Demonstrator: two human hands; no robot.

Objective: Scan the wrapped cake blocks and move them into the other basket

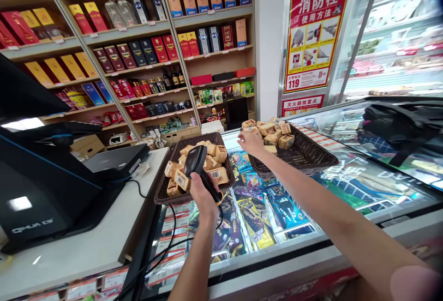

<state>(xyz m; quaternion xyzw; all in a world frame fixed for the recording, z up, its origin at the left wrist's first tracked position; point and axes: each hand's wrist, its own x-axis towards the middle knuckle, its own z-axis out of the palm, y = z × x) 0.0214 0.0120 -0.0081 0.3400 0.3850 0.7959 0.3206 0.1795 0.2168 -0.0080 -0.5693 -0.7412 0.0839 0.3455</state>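
Note:
My left hand [203, 195] is wrapped around the handle of a black barcode scanner [196, 159], whose head sits over the left wicker basket [162, 195]. Small tan wrapped blocks [180, 180], some with barcodes showing, fill that basket. At the left rim of the right wicker basket [311, 155] is my right hand [253, 144], beside a pile of similar blocks [275, 134]. Its fingers are slightly curled and apart, and no block shows between them. Part of the pile is hidden behind this hand.
Both baskets rest on a glass-topped freezer [242, 255] holding colourful packets. A checkout terminal [38, 190] stands on the white counter [86, 245] at left. The scanner's cable [162, 257] trails across the freezer edge. A black bag [404, 123] lies at right; shelves of boxes [138, 54] stand behind.

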